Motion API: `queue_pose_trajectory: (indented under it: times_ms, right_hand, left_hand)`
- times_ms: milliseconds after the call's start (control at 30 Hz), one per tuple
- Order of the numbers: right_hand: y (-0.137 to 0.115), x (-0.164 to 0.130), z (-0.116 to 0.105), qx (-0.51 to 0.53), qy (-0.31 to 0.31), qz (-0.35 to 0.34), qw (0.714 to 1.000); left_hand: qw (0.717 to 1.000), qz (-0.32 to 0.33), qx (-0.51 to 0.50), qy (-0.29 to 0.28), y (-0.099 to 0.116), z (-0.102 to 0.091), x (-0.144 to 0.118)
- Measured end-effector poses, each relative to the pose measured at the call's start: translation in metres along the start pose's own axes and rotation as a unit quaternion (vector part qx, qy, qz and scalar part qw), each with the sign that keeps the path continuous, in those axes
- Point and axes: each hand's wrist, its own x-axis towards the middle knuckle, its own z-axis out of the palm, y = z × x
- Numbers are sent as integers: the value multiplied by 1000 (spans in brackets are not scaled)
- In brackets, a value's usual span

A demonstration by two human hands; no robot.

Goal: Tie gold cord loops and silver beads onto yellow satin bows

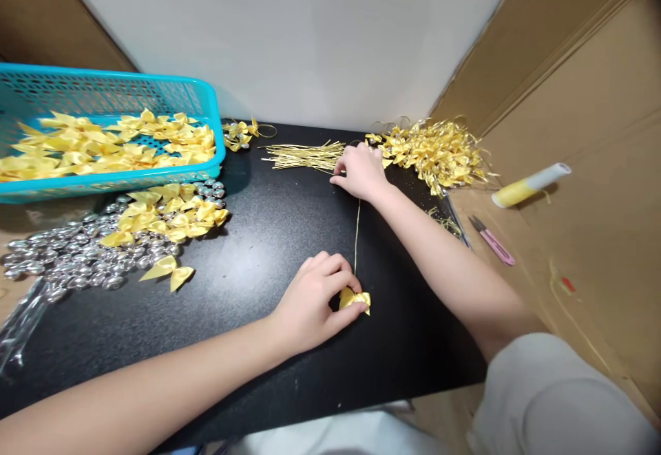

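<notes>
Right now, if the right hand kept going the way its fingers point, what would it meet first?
Most likely the bundle of thin gold wire strands on the black tabletop; the right hand already looks to be at its near end.

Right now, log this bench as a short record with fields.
left hand: fingers pinch a yellow bow on the black table
right hand: on the gold wire bundle, fingers closed
between hands: one thin gold wire
basket: turquoise, holds yellow bows
left side: silver beads under loose bows
far right: pile of wired bows
</notes>
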Motion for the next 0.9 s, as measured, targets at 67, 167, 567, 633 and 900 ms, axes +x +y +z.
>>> queue_pose_trajectory:
  times_ms: [67,167,567,633,900]
  right_hand:
    - [-5,8,0,-29,-26,-2,999]
    - [-9,13,1,-64,-59,-22,996]
    - [7,-58,-75,-53,35,-225,972]
    - [3,-82,-91,-51,24,-239,969]
    - [-6,-135,-77,-82,38,-197,976]
  left_hand:
    - [1000,5,6,21,0,-1,-1]
    - [998,18,19,62,2,-3,-2]
    - [909,80,285,292,-10,-41,13]
    - [884,74,355,297,-14,-49,19]
    - [864,135,416,249,-25,-48,22]
